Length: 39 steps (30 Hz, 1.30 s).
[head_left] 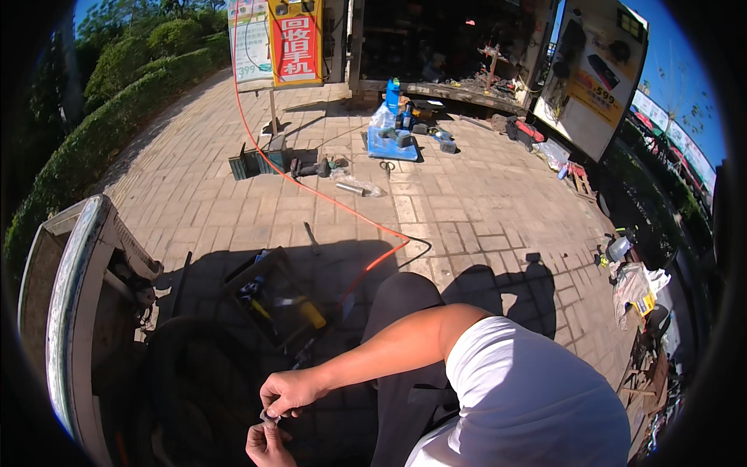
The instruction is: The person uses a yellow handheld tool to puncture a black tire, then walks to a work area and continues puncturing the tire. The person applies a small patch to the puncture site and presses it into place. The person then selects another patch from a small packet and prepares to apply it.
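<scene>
At the lower edge, my left hand (268, 446) and my right hand (292, 391) meet over the dark, shaded ground. Between their fingertips is a small pale piece (270, 418) with a darker middle; its kind is too small to make out. The fingers of both hands are closed in a pinch on it, the right hand just above the left. My bare right forearm reaches across from the white sleeve. Close beyond the hands stands an open tool tray (261, 315), with a yellow-handled tool (311, 313) in it. A dark tyre-like round shape (187, 381) lies to the left in shadow.
An orange hose (327, 201) runs across the paving toward the tray. At the left rises a pale, worn panelled body (74, 311). Farther off are a green toolbox (249, 162), a blue mat (393, 148) with tools, and a cluttered open van (443, 47). Scraps (642, 292) line the right.
</scene>
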Each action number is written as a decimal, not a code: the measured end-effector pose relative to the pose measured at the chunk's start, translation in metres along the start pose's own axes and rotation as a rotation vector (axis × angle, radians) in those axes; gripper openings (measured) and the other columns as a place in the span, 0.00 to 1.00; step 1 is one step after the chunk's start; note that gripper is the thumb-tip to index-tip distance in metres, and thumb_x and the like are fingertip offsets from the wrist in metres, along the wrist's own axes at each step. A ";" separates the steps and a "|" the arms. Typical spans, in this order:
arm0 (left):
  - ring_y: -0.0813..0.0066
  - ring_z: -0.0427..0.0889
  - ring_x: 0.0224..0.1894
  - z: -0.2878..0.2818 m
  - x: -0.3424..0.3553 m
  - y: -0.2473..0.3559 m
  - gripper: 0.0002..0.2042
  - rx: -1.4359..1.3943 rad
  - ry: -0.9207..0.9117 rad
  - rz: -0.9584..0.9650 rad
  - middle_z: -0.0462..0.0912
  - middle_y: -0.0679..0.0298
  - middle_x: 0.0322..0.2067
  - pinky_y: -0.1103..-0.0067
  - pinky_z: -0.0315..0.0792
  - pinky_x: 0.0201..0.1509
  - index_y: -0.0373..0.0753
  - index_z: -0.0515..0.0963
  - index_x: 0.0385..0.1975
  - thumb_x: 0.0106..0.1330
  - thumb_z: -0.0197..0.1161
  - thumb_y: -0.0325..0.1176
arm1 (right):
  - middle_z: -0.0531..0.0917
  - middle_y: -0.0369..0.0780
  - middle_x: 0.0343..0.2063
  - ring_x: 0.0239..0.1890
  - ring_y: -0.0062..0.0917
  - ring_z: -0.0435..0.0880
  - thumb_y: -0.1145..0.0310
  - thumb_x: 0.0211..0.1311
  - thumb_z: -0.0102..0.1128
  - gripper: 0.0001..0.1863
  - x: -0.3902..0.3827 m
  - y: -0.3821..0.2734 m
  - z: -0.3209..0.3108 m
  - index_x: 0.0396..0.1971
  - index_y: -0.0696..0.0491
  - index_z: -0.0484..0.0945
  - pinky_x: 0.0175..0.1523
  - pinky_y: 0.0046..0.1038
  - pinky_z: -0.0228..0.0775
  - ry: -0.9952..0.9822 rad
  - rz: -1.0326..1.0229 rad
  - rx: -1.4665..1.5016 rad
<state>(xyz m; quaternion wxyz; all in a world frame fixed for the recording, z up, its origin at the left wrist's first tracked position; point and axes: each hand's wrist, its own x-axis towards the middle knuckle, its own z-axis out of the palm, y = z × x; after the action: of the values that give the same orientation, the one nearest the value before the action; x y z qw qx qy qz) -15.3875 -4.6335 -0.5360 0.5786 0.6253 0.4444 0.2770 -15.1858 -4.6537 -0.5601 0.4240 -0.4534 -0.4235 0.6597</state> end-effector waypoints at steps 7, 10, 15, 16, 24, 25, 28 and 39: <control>0.78 0.75 0.25 -0.003 0.000 -0.003 0.10 0.042 0.002 0.095 0.82 0.66 0.23 0.80 0.68 0.30 0.35 0.82 0.30 0.72 0.64 0.34 | 0.81 0.37 0.24 0.22 0.18 0.78 0.70 0.64 0.65 0.09 0.004 0.001 -0.001 0.35 0.61 0.80 0.27 0.22 0.72 0.012 0.007 -0.045; 0.77 0.77 0.26 -0.004 0.000 0.000 0.10 0.095 0.005 0.065 0.82 0.65 0.24 0.79 0.70 0.32 0.34 0.82 0.31 0.71 0.64 0.34 | 0.81 0.37 0.23 0.22 0.19 0.78 0.69 0.64 0.65 0.10 0.004 0.001 0.000 0.37 0.61 0.79 0.27 0.22 0.73 -0.001 0.013 -0.019; 0.81 0.72 0.25 -0.003 -0.005 0.011 0.11 0.005 0.010 -0.095 0.80 0.69 0.23 0.81 0.64 0.30 0.38 0.80 0.26 0.71 0.66 0.35 | 0.81 0.37 0.26 0.24 0.19 0.79 0.67 0.65 0.63 0.11 0.002 0.000 0.003 0.38 0.61 0.79 0.30 0.23 0.72 -0.037 0.041 0.027; 0.81 0.71 0.24 -0.003 -0.005 0.010 0.11 -0.010 0.010 -0.075 0.80 0.69 0.23 0.81 0.64 0.29 0.38 0.80 0.25 0.70 0.66 0.35 | 0.81 0.37 0.26 0.24 0.20 0.79 0.67 0.66 0.63 0.11 0.001 0.000 0.003 0.38 0.61 0.79 0.30 0.23 0.72 -0.033 0.064 0.054; 0.83 0.69 0.22 -0.003 0.003 -0.011 0.12 -0.136 0.009 -0.037 0.79 0.70 0.22 0.82 0.61 0.26 0.40 0.77 0.21 0.69 0.67 0.33 | 0.81 0.37 0.26 0.24 0.20 0.79 0.65 0.67 0.62 0.12 0.001 0.000 0.004 0.38 0.60 0.79 0.30 0.24 0.72 -0.018 0.084 0.046; 0.82 0.70 0.23 -0.003 0.004 -0.010 0.11 -0.133 0.009 -0.047 0.79 0.69 0.23 0.82 0.62 0.27 0.40 0.77 0.23 0.69 0.67 0.32 | 0.81 0.37 0.26 0.24 0.20 0.79 0.66 0.66 0.63 0.12 0.002 0.001 0.003 0.38 0.60 0.79 0.30 0.24 0.72 -0.020 0.074 0.037; 0.79 0.74 0.27 0.000 0.003 -0.005 0.06 -0.184 0.023 -0.106 0.81 0.66 0.27 0.80 0.67 0.31 0.38 0.80 0.30 0.69 0.66 0.32 | 0.81 0.37 0.26 0.25 0.20 0.79 0.66 0.66 0.63 0.11 0.006 0.003 0.002 0.37 0.61 0.80 0.30 0.24 0.72 -0.005 0.024 -0.024; 0.77 0.83 0.33 -0.006 0.008 -0.017 0.07 -0.525 -0.112 -0.135 0.86 0.61 0.33 0.80 0.79 0.40 0.32 0.81 0.40 0.72 0.66 0.30 | 0.84 0.38 0.32 0.31 0.19 0.80 0.65 0.67 0.63 0.13 0.001 -0.007 -0.002 0.40 0.61 0.80 0.36 0.23 0.75 0.026 0.098 0.015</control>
<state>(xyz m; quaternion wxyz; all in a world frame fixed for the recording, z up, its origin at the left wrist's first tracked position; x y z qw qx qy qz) -15.3933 -4.6248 -0.5525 0.7614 0.4375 0.3655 0.3087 -15.1833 -4.6502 -0.5540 0.4002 -0.4791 -0.3902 0.6768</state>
